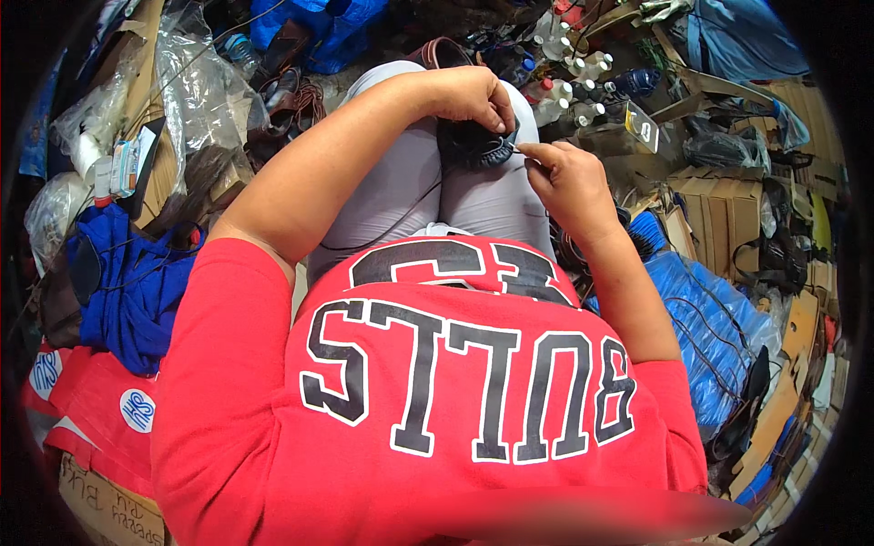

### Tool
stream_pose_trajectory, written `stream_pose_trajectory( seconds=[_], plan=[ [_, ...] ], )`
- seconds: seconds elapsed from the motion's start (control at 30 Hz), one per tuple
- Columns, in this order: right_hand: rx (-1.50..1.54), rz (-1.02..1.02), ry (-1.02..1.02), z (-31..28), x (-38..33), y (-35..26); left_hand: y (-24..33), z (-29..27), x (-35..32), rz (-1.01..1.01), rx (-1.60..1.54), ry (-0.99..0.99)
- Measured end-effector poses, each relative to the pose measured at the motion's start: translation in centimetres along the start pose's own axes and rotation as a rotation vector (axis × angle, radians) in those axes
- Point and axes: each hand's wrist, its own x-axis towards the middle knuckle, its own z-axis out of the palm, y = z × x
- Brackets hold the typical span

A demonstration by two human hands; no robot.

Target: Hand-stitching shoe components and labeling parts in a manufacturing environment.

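A dark item with a ribbed, curved edge, perhaps part of a shoe, rests on my lap between my thighs. My left hand comes over it from above, fingers bent and pinched together at its far edge. What those fingertips grip is too small to make out. At the item's right side, my right hand is closed, thumb against forefinger, on a thin pointed tool whose tip meets the item. A thin black cord trails across my left thigh.
Several small bottles stand beyond my right knee. Cardboard and a blue plastic bundle lie to the right. On the left are clear plastic bags and blue cloth. A brown shoe sits beyond my knees.
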Motion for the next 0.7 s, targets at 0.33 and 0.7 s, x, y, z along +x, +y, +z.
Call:
stream_pose_trajectory(
  seconds=[0.33, 0.7],
  plan=[
    [0.003, -0.034, -0.026, -0.2, 1.3, 0.0, -0.1, 0.1, 0.4, -0.005, 0.037, 0.0],
    [0.692, 0.107, -0.418, 0.5, 3.0, 6.6, -0.2, 0.2, 0.0, 0.18, 0.182, -0.024]
  ],
)
